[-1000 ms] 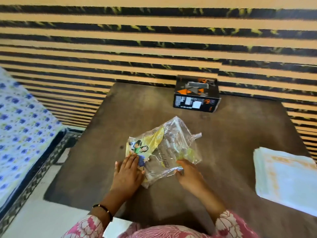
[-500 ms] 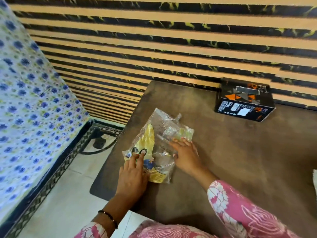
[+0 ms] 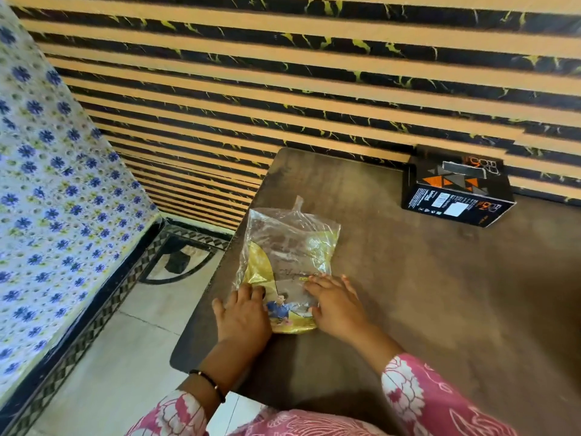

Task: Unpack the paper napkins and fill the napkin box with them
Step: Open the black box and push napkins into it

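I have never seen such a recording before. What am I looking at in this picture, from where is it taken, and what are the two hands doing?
There is no machine here: a person wears a camera on the head, so this one picture looks forward and down at their own hands. The left hand and the right hand both lie flat on a clear plastic wrapper with a yellow print. Neither hand grips it; they press it onto the dark brown table, near the table's left edge. The wrapper looks flat and empty. Farther back, by the striped wall, stands a black box with orange triangles. No napkins show in this picture.
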Action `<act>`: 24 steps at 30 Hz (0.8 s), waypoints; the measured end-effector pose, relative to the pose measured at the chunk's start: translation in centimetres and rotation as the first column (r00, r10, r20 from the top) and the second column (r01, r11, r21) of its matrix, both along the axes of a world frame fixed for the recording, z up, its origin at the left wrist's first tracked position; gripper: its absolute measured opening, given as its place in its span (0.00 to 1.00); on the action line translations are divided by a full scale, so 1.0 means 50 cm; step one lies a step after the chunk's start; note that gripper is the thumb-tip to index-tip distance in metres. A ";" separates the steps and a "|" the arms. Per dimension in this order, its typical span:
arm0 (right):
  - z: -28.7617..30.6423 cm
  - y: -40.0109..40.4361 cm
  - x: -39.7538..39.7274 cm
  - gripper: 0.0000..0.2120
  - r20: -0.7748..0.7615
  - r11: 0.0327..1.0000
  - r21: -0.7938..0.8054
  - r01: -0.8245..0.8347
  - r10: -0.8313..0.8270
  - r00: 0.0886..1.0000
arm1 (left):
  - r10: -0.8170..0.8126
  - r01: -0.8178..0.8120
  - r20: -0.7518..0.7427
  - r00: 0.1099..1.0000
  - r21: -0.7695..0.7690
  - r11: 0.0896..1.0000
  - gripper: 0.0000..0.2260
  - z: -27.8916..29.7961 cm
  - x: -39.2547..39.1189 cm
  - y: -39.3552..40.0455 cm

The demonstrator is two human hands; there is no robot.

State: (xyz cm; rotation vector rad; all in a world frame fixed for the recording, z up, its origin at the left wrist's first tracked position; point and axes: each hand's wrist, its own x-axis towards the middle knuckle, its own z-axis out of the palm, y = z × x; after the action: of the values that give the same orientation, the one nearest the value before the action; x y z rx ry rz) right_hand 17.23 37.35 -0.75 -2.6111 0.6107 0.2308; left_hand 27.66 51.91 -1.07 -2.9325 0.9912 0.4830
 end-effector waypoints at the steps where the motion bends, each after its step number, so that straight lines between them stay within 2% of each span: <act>1: 0.001 0.000 -0.004 0.25 0.033 1.000 0.010 0.011 -0.011 0.999 | -0.002 0.002 -0.002 1.000 0.011 1.000 0.19 0.006 0.000 -0.005; 4: 0.010 0.000 -0.032 0.21 0.168 0.998 0.031 0.050 -0.054 0.984 | -0.007 0.006 0.031 0.999 0.033 0.999 0.19 0.022 -0.004 -0.022; 8: 0.019 -0.046 -0.099 0.17 0.298 0.987 -0.101 0.123 -0.088 0.951 | -0.091 0.096 0.064 0.994 -0.082 0.992 0.22 0.051 -0.034 -0.070; 13: 0.043 -0.163 -0.192 0.18 0.302 0.952 -0.058 0.300 -0.270 0.914 | -0.333 0.325 0.038 0.942 -0.350 0.879 0.21 0.068 -0.100 -0.200; 16: 0.071 -0.253 -0.250 0.18 0.296 0.906 0.012 0.423 -0.407 0.864 | -0.451 0.422 0.021 0.892 -0.395 0.816 0.22 0.081 -0.139 -0.306; 21: 0.111 -0.409 -0.313 0.18 0.227 0.852 0.004 0.523 -0.511 0.829 | -0.518 0.436 -0.054 0.854 -0.472 0.767 0.25 0.093 -0.163 -0.489; 24: 0.124 -0.496 -0.324 0.21 0.197 0.800 0.063 0.596 -0.596 0.779 | -0.472 0.362 -0.114 0.874 -0.494 0.790 0.28 0.095 -0.154 -0.590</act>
State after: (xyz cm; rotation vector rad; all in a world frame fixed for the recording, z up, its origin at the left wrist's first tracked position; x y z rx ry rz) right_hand 1.05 12.54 5.45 -2.2523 1.3124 -0.2452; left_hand 19.95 22.43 3.66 -2.9073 1.9900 0.6548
